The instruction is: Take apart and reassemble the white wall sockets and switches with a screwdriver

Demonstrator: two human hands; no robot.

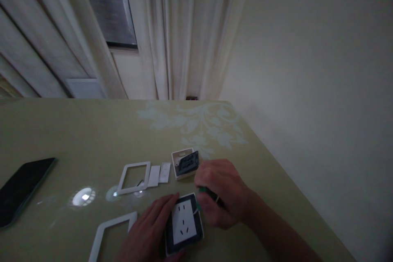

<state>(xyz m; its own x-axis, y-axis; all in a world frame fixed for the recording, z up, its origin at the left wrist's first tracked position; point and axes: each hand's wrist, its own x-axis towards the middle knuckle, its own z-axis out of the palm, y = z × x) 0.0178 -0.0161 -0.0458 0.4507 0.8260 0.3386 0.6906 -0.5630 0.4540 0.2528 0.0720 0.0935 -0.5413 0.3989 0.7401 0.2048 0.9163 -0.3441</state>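
The socket (183, 221) sits at the bottom centre of the frame, gripped along its left side by the left hand (149, 227). The right hand (222, 194), right of centre, is closed around a dark tool (211, 193) with green parts, at the socket's right edge. The table (76, 131) has its widest open room across the middle left, beyond the phone (26, 190); its right edge slants to the lower right, with the wall (322, 90) just beside it, bounding the right forearm's side.

Fingers cover much of the tool, so its full shape cannot be told. The near frame (118, 220) is partly behind the left hand and cut off at the bottom; the phone is cut off at the left. Above the socket, the small box (184, 175) holds a tilted dark plate (188, 163), its details too dim to read.
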